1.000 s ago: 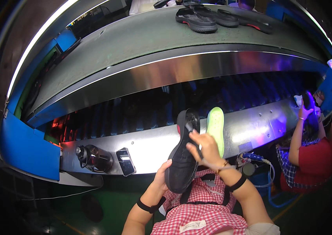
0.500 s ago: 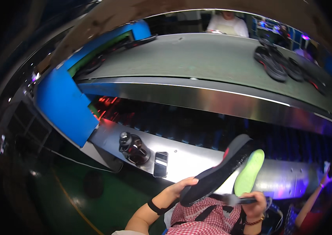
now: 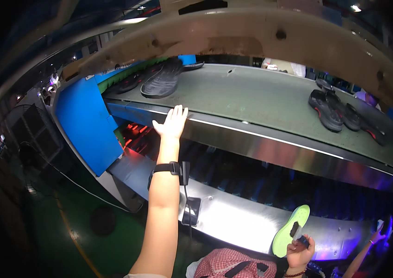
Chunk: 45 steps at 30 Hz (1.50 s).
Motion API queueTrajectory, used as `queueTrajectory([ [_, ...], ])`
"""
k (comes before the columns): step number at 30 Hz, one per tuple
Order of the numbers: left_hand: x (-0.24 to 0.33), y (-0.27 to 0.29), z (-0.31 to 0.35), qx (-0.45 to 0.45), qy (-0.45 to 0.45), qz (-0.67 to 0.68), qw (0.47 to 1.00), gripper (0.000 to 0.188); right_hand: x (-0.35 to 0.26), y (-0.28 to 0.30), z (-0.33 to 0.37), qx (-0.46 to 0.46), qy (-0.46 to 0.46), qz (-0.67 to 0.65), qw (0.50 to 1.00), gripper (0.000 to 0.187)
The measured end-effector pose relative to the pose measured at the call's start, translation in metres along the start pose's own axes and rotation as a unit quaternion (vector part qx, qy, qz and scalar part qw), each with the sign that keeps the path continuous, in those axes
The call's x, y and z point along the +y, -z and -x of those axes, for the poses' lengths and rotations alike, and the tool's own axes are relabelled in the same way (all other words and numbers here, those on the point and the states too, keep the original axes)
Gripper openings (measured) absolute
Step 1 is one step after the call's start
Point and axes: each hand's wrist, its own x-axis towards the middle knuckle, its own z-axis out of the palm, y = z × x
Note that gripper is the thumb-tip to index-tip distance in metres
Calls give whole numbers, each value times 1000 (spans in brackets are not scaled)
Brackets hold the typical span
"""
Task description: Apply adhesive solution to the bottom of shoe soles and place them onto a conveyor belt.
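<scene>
My left hand reaches out to the near edge of the upper conveyor belt, open with fingers spread. Just beyond its fingertips, a black shoe sole lies on the belt, apart from the hand. Low on the right, my right hand is closed around the handle of a brush with dark bristles. Behind the brush, a lime-green shoe sole rests on the shiny metal ledge, partly covered by the brush and hand.
More dark soles sit on the belt by the blue housing and at right. My forearm hides part of the ledge, where a phone lies. A brown beam spans above. Another person's hand is at far right.
My left hand has let go of the black sole, now on the belt, and has moved up and left. My right hand keeps the brush and has shifted slightly lower.
</scene>
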Motion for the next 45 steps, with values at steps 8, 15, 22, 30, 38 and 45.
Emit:
queueTrajectory([
  [8, -32, 10, -15, -70, -154, -637, 752, 62, -2, 35, -25, 4, -25, -19, 999, 31],
  [15, -147, 58, 40, -323, -494, -794, 147, 20, 2, 32, -9, 35, -21, -54, 998, 34],
  [22, -156, 72, 40, -296, -542, -750, 237, 27, 5, 34, -10, 80, -17, -44, 996, 44],
  [30, -152, 81, 35, -309, -546, -745, 226, 33, 22, 30, -29, 44, -59, -65, 995, 46],
  [38, -133, 101, 12, -334, -521, -761, 195, 38, 19, 36, -29, 37, -65, -24, 997, 46],
  [45, -135, 93, 13, -373, -531, -737, 191, 36, 30, 40, -37, 7, -63, 38, 997, 41],
])
